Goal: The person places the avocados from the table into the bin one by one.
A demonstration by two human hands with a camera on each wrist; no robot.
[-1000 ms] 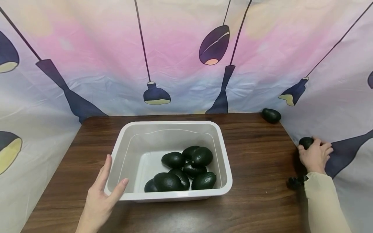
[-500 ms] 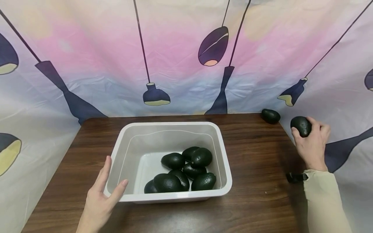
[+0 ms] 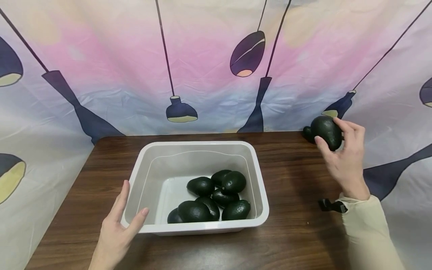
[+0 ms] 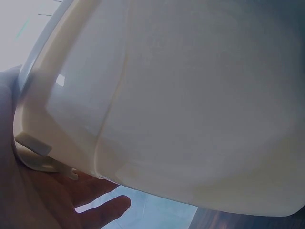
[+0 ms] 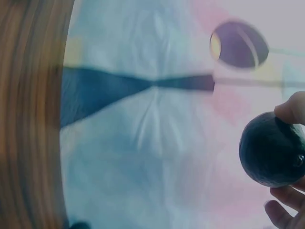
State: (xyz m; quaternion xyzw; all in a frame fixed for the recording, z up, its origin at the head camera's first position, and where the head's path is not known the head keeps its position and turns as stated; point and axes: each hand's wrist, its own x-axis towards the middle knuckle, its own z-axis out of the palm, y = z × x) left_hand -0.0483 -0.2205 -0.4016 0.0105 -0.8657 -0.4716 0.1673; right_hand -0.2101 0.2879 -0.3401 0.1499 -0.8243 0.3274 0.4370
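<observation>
Near the back right corner of the table, my right hand (image 3: 349, 161) holds a dark green avocado (image 3: 325, 131) between thumb and fingers, up off the wood. Its rounded end shows in the right wrist view, where the same avocado (image 5: 269, 150) sits at the right edge. A second avocado (image 3: 306, 133) lies at the table's back corner, mostly hidden behind the held one. My left hand (image 3: 113, 230) rests at the front left corner of a white plastic tub (image 3: 260, 202), fingers straight along its side and thumb over the corner. Several avocados (image 3: 194, 212) lie inside, mostly toward the right and front.
The tub stands on a brown wooden table (image 3: 287, 232). A printed cloth (image 3: 209, 67) with lamp drawings hangs along the back and both sides, right up to the table edges. A black strap (image 3: 332, 206) sticks out from my right wrist.
My right hand has lifted the avocado from the table's right edge and carried it up and leftward, in front of the other one at the back corner. My left hand and the tub stay put.
</observation>
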